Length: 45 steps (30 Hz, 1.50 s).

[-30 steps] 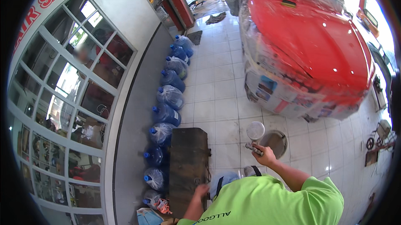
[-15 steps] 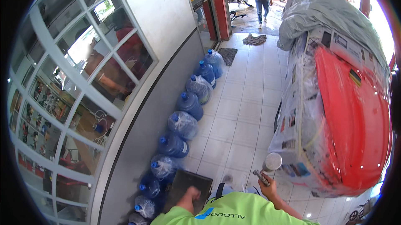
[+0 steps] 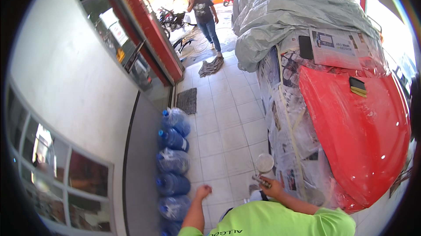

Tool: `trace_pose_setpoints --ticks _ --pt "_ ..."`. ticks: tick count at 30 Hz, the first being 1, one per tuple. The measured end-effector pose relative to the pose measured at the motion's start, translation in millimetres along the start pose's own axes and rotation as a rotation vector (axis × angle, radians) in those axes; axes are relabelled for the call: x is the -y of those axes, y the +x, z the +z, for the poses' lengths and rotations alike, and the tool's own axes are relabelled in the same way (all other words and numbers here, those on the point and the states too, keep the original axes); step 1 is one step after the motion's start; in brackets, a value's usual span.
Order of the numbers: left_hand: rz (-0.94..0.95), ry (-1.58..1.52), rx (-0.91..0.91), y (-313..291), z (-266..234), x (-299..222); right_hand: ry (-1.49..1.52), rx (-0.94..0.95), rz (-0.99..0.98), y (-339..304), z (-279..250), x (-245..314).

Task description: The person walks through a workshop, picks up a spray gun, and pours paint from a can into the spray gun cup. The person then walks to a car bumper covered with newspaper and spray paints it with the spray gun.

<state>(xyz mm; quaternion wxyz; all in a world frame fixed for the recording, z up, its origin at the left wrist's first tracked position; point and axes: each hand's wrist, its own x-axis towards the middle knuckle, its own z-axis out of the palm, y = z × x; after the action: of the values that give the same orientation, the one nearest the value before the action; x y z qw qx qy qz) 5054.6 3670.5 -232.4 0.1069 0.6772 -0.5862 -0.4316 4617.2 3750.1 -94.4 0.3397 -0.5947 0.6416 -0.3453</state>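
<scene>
Here on our left, bottles (image 3: 173,184) line the wall (image 3: 139,157); on our right sits the car (image 3: 289,119), a sheet (image 3: 280,12) over its far part, a block (image 3: 358,86) lying on its hood (image 3: 359,130). Ahead, we see a mat (image 3: 187,101) beside the door (image 3: 118,32), a rag (image 3: 211,66) beyond it, a person (image 3: 202,11) farther off. Our left hand (image 3: 203,191) hovers near the bottles, our right hand (image 3: 275,188), holding the spray gun (image 3: 262,181), beside the car.
</scene>
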Motion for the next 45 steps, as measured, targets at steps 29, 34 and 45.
trace_pose_setpoints --ticks 29,34,45 --pt "0.329 -0.404 -0.112 857.9 -367.2 -447.2 0.048 -0.399 0.100 1063.9 59.8 29.2" --pt "-0.187 0.394 0.088 827.6 -344.2 -303.9 0.053 -0.234 0.184 1235.4 73.1 35.4" --pt "-0.615 0.186 0.503 1020.4 -337.3 -374.0 -0.138 0.029 0.250 1495.0 53.7 -57.0"
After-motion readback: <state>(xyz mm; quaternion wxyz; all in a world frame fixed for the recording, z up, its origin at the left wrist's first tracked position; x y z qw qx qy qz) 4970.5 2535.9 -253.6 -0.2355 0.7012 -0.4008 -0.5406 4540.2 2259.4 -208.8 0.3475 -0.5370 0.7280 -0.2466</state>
